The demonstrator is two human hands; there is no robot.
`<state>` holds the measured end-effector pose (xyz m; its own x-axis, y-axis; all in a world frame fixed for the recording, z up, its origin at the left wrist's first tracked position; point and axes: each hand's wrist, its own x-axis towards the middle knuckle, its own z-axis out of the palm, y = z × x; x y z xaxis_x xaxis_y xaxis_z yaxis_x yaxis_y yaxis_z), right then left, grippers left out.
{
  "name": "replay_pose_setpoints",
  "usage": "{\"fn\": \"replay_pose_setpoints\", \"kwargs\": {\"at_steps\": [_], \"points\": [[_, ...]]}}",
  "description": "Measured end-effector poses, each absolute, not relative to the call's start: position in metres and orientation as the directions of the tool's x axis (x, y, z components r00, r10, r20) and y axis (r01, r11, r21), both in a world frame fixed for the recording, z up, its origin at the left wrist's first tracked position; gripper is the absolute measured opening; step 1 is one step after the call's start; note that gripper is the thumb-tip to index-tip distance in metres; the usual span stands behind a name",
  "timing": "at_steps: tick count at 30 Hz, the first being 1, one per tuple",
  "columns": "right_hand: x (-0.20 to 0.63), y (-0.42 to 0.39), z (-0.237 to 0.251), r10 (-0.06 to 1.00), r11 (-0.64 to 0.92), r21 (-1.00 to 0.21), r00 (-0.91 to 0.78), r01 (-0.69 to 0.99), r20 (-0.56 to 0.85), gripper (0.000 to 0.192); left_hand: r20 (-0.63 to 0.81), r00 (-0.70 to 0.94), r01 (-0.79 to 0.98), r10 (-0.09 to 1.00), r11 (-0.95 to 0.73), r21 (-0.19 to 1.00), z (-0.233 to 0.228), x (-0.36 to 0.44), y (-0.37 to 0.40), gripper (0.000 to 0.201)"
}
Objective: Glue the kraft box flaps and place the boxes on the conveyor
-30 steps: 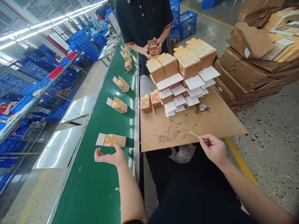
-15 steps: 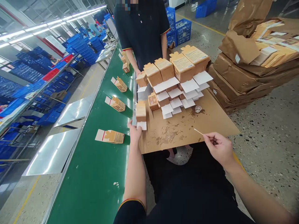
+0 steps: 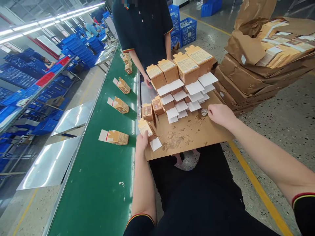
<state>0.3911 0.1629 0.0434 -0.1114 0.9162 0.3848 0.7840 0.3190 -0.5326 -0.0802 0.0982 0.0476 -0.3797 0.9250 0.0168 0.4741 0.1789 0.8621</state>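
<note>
My left hand (image 3: 142, 141) is closed on a small tan carton (image 3: 145, 127), thumb on its near side. The carton is tilted on the brown cardboard sheet (image 3: 187, 137), and its white flap (image 3: 156, 144) sticks out towards me. My right hand (image 3: 220, 114) pinches a thin white cotton swab, mostly hidden by the fingers now, right at a small clear cup (image 3: 204, 112). Dark wet spots lie around the cup. Just beyond my left hand stand two more cartons, one a brown printed carton (image 3: 147, 111). Stacked cartons (image 3: 185, 67) with white flaps out rise behind them.
A green conveyor belt (image 3: 98, 177) on the left carries several spaced cartons (image 3: 118, 137). Across the sheet stands a co-worker (image 3: 145, 36), one hand (image 3: 147, 81) beside the stack. Brown paper-wrapped bundles (image 3: 256, 75) are piled at the right, with blue crates (image 3: 188, 31) behind.
My right hand has moved forward with the swab to the cup. My left hand has closed round the carton and tilted it nearer to me. The co-worker's hand no longer holds a carton.
</note>
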Motion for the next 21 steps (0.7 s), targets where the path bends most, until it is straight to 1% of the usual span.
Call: {"fn": "replay_pose_setpoints", "kwargs": {"at_steps": [3,5,8,10,11,13,14,16,18,21], "points": [[0.39,0.174,0.038,0.91,0.348,-0.528,-0.145,0.775,0.388,0.06,-0.051,-0.387,0.391,0.921,0.213,0.895,0.041,-0.074,0.081,0.043],[0.395,0.169,0.04,0.919,0.336,-0.535,-0.144,0.775,0.368,0.055,-0.091,-0.422,0.279,0.902,0.225,0.934,0.035,-0.077,0.06,0.05],[0.397,0.143,0.048,0.937,0.27,-0.572,-0.075,0.775,0.341,0.039,-0.135,-0.425,0.044,0.895,0.169,0.985,0.031,-0.076,0.031,0.069],[0.384,0.115,0.05,0.936,0.246,-0.624,-0.015,0.742,0.351,0.027,-0.124,-0.358,-0.073,0.925,0.105,0.992,0.032,-0.067,0.022,0.081],[0.372,0.1,0.049,0.935,0.25,-0.658,-0.001,0.711,0.355,0.022,-0.111,-0.317,-0.1,0.942,0.083,0.991,0.034,-0.059,0.021,0.085],[0.339,0.067,0.041,0.938,0.29,-0.725,-0.037,0.624,0.343,0.018,-0.1,-0.243,-0.101,0.965,0.077,0.992,0.036,-0.042,0.028,0.089],[0.319,0.052,0.035,0.94,0.317,-0.75,-0.086,0.58,0.331,0.018,-0.102,-0.219,-0.087,0.97,0.085,0.993,0.036,-0.034,0.034,0.088],[0.279,0.027,0.019,0.924,0.38,-0.767,-0.179,0.517,0.337,0.019,-0.127,-0.199,-0.062,0.972,0.117,0.991,0.035,-0.021,0.046,0.088],[0.245,0.011,0.002,0.892,0.451,-0.735,-0.222,0.506,0.394,0.024,-0.156,-0.203,-0.065,0.967,0.146,0.987,0.031,-0.014,0.054,0.089],[0.215,0.004,-0.016,0.846,0.528,-0.643,-0.276,0.555,0.456,0.027,-0.163,-0.195,-0.072,0.967,0.152,0.986,0.025,-0.012,0.055,0.092]]}}
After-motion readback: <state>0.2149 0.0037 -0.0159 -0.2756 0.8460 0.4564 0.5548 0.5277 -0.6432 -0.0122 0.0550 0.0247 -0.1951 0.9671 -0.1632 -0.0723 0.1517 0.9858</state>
